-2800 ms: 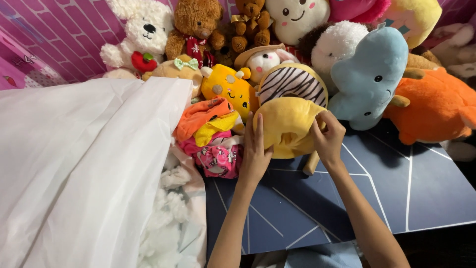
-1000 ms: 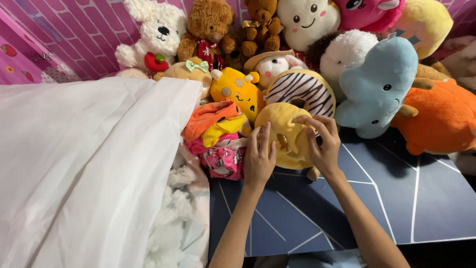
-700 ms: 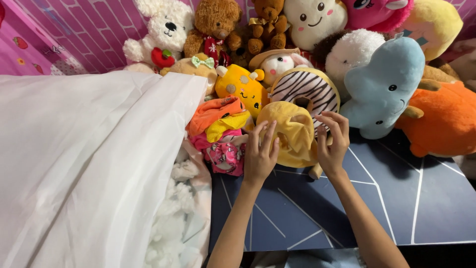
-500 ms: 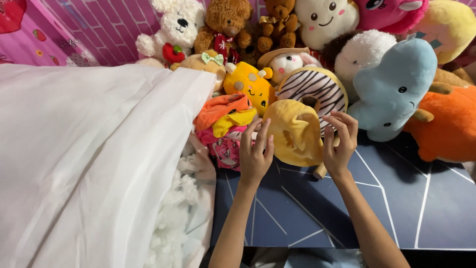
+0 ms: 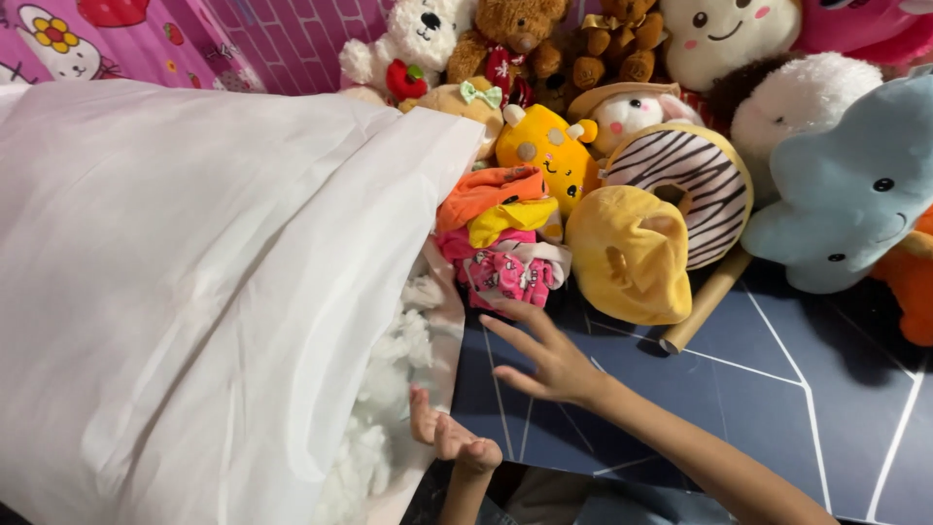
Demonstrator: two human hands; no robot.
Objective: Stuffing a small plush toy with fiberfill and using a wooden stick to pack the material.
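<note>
A person's right hand (image 5: 554, 365) hovers with fingers spread and released, holding nothing, just below a pile of pink, orange and yellow cloth pieces (image 5: 501, 248). The left hand (image 5: 447, 437), fingers loosely curled and empty, sits lower at the edge of a large white sack (image 5: 194, 292) spilling white stuffing (image 5: 389, 389). A yellow plush (image 5: 632, 255) lies apart from both hands, on the dark blue floor mat (image 5: 777, 389), its long axis running up and down the view.
</note>
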